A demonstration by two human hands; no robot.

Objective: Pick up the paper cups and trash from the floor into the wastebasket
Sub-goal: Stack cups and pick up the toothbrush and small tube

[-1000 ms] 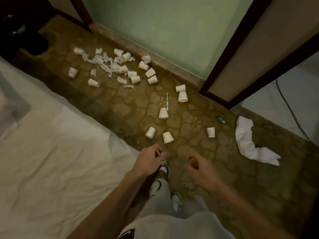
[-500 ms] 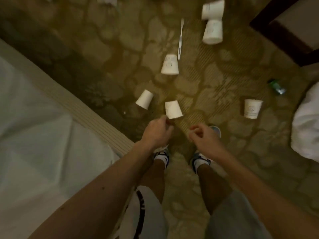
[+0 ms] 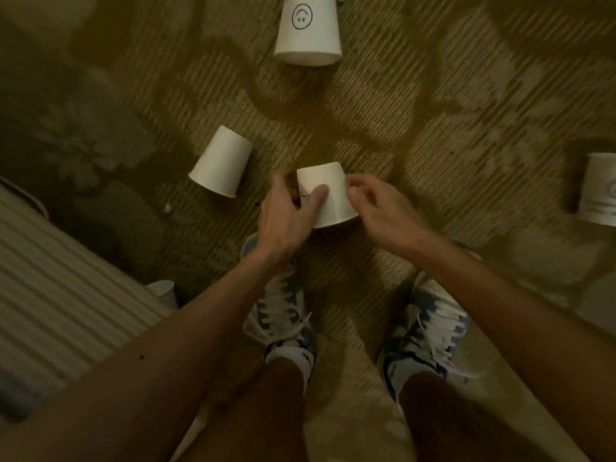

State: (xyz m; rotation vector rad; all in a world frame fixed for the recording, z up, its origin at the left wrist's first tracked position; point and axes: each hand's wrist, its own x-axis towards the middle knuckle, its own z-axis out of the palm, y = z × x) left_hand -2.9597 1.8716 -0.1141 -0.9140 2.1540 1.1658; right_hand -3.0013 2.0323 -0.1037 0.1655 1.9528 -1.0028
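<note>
1. Hands meet on a white paper cup [image 3: 335,198] low over the patterned carpet [image 3: 416,105], just ahead of the person's shoes [image 3: 280,315]; whether the cup touches the carpet cannot be told.
2. Gripping its left side is the left hand [image 3: 283,221], thumb pressed across the cup's wall.
3. Holding its right side is the right hand [image 3: 380,211], with curled fingertips.
4. Just left of it, a second cup [image 3: 221,161] lies tipped over, near the bed edge [image 3: 66,295].
5. Farther ahead, a smiley cup [image 3: 308,31] stands upside down.
6. At the carpet's right side sits a printed cup [image 3: 600,191], partly cut off.
</note>
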